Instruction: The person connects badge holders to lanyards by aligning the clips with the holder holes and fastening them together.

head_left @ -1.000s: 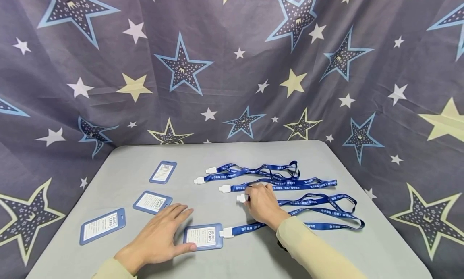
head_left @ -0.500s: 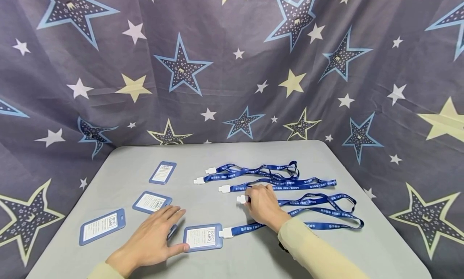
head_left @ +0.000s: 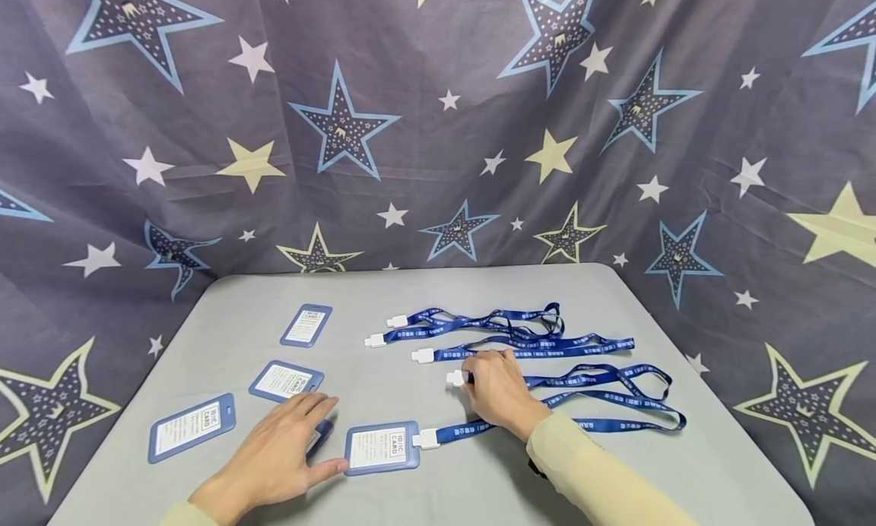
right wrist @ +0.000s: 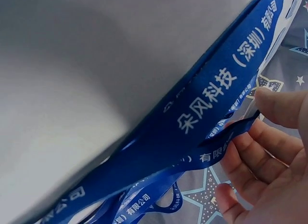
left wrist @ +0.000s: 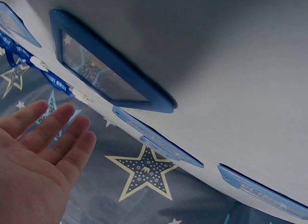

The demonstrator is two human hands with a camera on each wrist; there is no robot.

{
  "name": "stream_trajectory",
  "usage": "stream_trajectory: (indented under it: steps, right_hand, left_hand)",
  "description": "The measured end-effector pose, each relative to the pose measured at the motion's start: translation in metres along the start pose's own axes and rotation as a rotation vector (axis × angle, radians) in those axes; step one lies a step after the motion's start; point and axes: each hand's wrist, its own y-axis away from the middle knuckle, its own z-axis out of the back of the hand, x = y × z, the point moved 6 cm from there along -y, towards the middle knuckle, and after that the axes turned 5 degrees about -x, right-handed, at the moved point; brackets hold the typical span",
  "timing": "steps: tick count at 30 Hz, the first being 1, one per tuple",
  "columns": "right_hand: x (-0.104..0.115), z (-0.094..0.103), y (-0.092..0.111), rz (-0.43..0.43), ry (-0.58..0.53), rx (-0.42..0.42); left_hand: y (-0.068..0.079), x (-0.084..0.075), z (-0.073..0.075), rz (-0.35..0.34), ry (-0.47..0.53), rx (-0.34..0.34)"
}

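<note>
My left hand [head_left: 270, 456] was spread, holding nothing, just left of a badge holder [head_left: 414, 454] with a printed card [head_left: 378, 448] inside; my right hand [head_left: 503, 389] pinched a blue strap [head_left: 587, 379] at the counter's [head_left: 424, 503] right.

The left hand [head_left: 277, 450] has been drawn toward the left edge of the worktop [head_left: 411, 503] and slightly toward its near edge. The lower left corner of the card holder joined to a lanyard [head_left: 379, 448], overlapped by the thumb [head_left: 327, 471] a second ago, has been uncovered; the thumb's tip is now placed right at that holder's left rim, and whether contact is made cannot be told. Another card holder [head_left: 318, 437], hidden by the hand at first and shown only as a dark edge half a second ago, has been further revealed between thumb and fingers, with part of its pale face exposed. The white clip [head_left: 455, 378] by the right hand [head_left: 499, 389] has been shifted very slightly toward the near edge.
</note>
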Motion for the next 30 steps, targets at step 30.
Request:
stream_trajectory:
  steps: [30]
  right_hand:
    - [0.003, 0.002, 0.003, 0.006, 0.005, 0.012]
  left_hand:
    - [0.018, 0.025, 0.010, 0.135, -0.098, -0.062]
